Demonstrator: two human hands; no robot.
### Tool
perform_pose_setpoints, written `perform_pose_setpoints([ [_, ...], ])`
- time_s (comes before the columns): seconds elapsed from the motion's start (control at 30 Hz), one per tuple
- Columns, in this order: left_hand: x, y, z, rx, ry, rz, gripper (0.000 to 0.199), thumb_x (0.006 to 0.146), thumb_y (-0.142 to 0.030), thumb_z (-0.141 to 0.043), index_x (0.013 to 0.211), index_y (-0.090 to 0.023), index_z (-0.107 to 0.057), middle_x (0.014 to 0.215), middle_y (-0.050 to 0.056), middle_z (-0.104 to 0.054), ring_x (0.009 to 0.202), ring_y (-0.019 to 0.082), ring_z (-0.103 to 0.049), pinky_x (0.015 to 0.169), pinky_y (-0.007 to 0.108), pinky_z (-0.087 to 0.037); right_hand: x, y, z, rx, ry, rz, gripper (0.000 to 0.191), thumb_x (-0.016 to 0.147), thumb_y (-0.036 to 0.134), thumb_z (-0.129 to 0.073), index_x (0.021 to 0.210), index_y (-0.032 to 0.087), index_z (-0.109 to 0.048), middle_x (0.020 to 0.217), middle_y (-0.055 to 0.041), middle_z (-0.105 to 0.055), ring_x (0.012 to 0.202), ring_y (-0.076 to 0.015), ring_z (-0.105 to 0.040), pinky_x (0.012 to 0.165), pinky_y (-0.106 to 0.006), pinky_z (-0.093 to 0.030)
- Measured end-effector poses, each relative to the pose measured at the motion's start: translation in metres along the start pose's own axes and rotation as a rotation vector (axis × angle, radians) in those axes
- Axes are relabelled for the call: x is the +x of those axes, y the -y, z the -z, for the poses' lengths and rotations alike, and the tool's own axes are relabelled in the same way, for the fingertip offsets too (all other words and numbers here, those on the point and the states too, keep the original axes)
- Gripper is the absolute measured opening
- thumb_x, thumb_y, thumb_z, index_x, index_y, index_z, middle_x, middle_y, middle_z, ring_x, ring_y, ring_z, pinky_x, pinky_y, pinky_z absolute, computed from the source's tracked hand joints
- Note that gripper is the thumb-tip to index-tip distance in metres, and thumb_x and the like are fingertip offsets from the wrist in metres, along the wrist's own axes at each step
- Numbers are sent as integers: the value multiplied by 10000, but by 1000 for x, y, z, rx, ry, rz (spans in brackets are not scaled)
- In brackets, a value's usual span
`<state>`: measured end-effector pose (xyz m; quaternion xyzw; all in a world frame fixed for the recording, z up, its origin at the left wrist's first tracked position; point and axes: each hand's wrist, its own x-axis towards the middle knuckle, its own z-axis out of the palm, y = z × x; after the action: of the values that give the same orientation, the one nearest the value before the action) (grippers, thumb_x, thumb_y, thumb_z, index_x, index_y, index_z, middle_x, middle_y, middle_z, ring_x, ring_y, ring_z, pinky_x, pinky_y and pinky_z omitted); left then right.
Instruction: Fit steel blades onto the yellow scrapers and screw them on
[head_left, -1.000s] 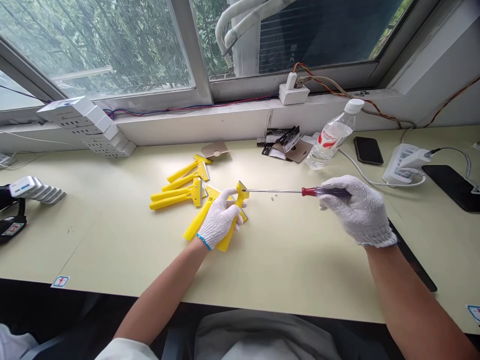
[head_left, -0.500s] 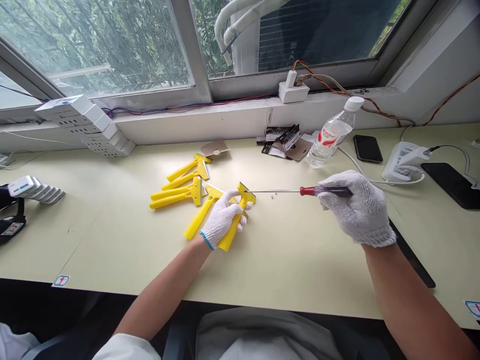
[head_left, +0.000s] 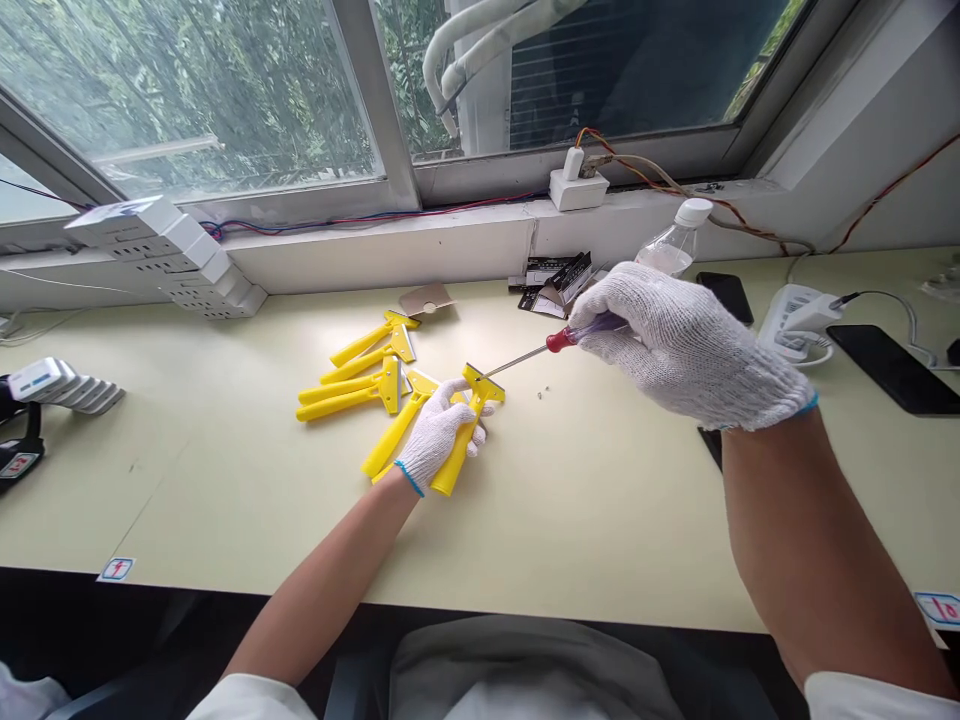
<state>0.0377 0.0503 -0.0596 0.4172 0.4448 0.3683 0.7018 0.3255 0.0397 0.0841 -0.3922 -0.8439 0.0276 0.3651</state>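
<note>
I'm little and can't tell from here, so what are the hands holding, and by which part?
The right hand grips a screwdriver by its handle. The left hand holds a yellow scraper by its handle.

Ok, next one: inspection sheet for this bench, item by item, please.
Surface: pale yellow desk, a few small marks.
Job's things: yellow scraper; red-handled screwdriver, tip at the scraper's head; loose yellow scrapers; tiny specks nearby.
Clutter: plastic water bottle, black phone, black card packets.
Hands: gloved left hand grips the scraper; gloved right hand holds the screwdriver.
Cables: red and blue wires along the windowsill; brown wire.
Surroundings: window, white power strip.
</note>
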Motion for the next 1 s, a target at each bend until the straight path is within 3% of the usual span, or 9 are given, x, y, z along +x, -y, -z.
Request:
perform_pose_setpoints([
  [0.2, -1, -1, 0, 8, 0, 10, 621, 804, -213, -673, 1401, -219, -503, 1139, 119, -779, 595, 134, -644, 500, 255, -502, 6, 7, -5, -208, -64, -182, 190, 993, 401, -732, 874, 255, -702, 708, -28, -678, 672, -232, -621, 667, -384, -446],
  [0.37, 0, -3, 2, 15, -51, 8, 635, 806, -210, -681, 1417, -215, -512, 1170, 137, -779, 601, 133, -650, 510, 260, -522, 4, 2, 1, -85, 51, -47, 27, 960, 231, -696, 945, 246, -680, 940, -58, -729, 848, -247, -674, 789, -389, -521],
  [0.47, -1, -3, 2, 30, -35, -2, 639, 804, -207, -680, 1424, -216, -524, 1192, 143, -777, 599, 136, -653, 509, 269, -534, 1, 2, 8, -61, 72, 42, 79, 1004, 180, -630, 978, 243, -671, 1033, -74, -727, 939, -252, -679, 859, -397, -536],
  [0.7, -3, -1, 0, 37, -6, -4, 646, 818, -200, -661, 1449, -216, -521, 1200, 149, -774, 600, 133, -658, 501, 259, -531, -5, 5, 7, -269, 6, -86, 145, 1030, 359, -690, 954, 242, -730, 766, -25, -714, 637, -210, -619, 653, -373, -442],
  [0.83, -2, 1, -1, 35, 9, 10, 620, 816, -213, -684, 1413, -217, -519, 1188, 149, -779, 575, 136, -657, 483, 263, -528, -5, 6, 10, -227, -6, -104, 92, 1021, 329, -666, 1030, 243, -698, 890, -54, -731, 788, -242, -673, 771, -397, -516],
  [0.93, -4, 2, -2, 13, 33, 20, 626, 815, -218, -695, 1413, -220, -514, 1182, 150, -781, 571, 135, -658, 481, 258, -524, -5, 12, 22, -134, 96, -12, 55, 1039, 262, -588, 992, 275, -615, 1022, -74, -692, 927, -264, -648, 900, -446, -537],
  [1.0, -6, 2, -4, -2, 65, 31, 612, 821, -223, -690, 1407, -226, -514, 1180, 147, -780, 567, 136, -660, 474, 254, -513, -6, 19, 30, -124, 146, -11, 121, 1069, 255, -535, 978, 294, -604, 1018, -71, -678, 909, -261, -637, 879, -442, -535],
])
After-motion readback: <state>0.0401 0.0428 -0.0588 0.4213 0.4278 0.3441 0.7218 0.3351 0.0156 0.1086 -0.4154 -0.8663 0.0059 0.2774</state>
